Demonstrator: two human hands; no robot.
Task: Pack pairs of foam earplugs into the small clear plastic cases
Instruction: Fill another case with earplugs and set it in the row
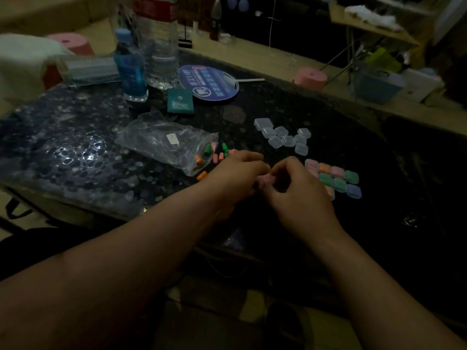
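Note:
My left hand [237,173] and my right hand [295,188] meet over the dark table, fingers curled around a small clear case with pink earplugs [265,178] held between them. Loose green, pink and orange earplugs [217,155] lie just beyond my left hand, spilling from a clear plastic bag [164,142]. Several empty clear cases [283,137] sit in a cluster farther back. Several filled cases [336,175], showing pink, orange, green and blue, lie in rows right of my right hand.
Two water bottles [131,69], a round blue fan [209,82], a small teal packet [180,101] and a clear box [88,69] stand at the back of the dark table [379,173]. Pink stools [312,78] and a folding table stand beyond.

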